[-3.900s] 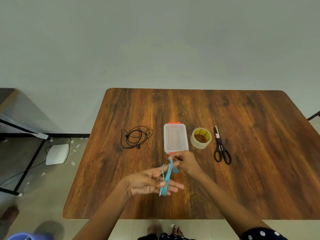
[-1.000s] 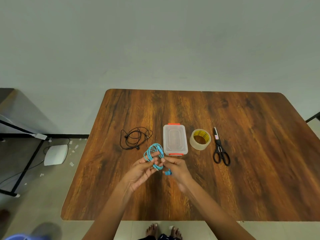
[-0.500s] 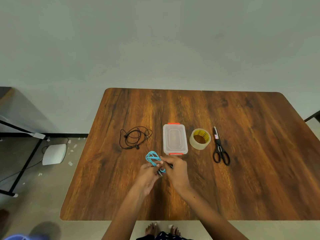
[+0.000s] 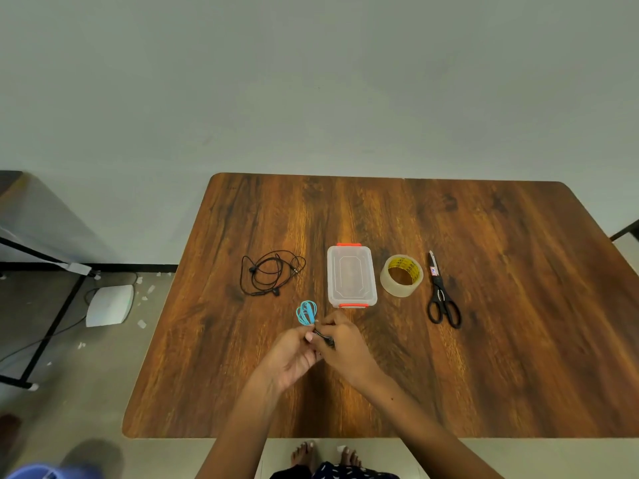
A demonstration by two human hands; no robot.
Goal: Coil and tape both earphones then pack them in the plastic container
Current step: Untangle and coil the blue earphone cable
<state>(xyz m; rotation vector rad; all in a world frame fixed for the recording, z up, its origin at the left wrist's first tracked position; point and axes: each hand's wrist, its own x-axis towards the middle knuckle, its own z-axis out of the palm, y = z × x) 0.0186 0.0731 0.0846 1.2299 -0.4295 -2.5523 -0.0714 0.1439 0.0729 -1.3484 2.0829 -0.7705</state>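
Hands meet above the table (image 4: 501, 305): left hand (image 4: 294, 354) and right hand (image 4: 345, 347) both pinch the coiled blue earphone (image 4: 306, 312). Black earphone (image 4: 271, 273) lies loose beside the lidded container (image 4: 351, 275).

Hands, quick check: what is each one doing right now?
Left hand: pinching the coiled blue earphone at its near end.
Right hand: fingers curled on the same earphone's cable beside the left fingertips.

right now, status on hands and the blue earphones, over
Both hands, left hand and right hand, pinching the blue earphones, coiled, no tape on yet. Black earphones loose on table. Plastic container lid shut. Nothing blocking.
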